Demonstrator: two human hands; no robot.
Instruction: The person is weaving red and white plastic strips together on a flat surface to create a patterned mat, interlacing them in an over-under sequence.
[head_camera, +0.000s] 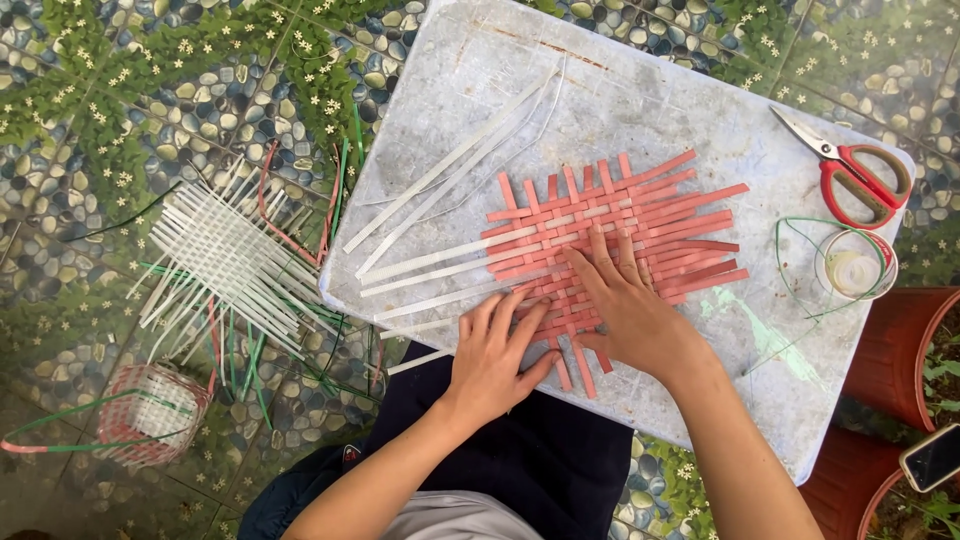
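Neither grip was closed on anything: both my hands lay flat, fingers spread, pressing on the red mat (620, 235). My left hand (495, 355) rested on the mat's near left corner, fingertips touching the white strips (450, 262) that ran out from its left edge. My right hand (625, 300) lay just beside the left one, covering the mat's near middle, fingers pointing away from me. That mat, woven of red strips with a few white ones through it, sat near the middle of the grey board (640, 100) across my lap. Right of the mat, red-handled scissors (850, 170) lay on the board, with a tape roll (855, 268) and green wire just beyond them. Left of the mat, off the board, a white woven piece (225, 260) lay on the pebble-patterned floor, and a small basket (150, 410) stood nearer me.
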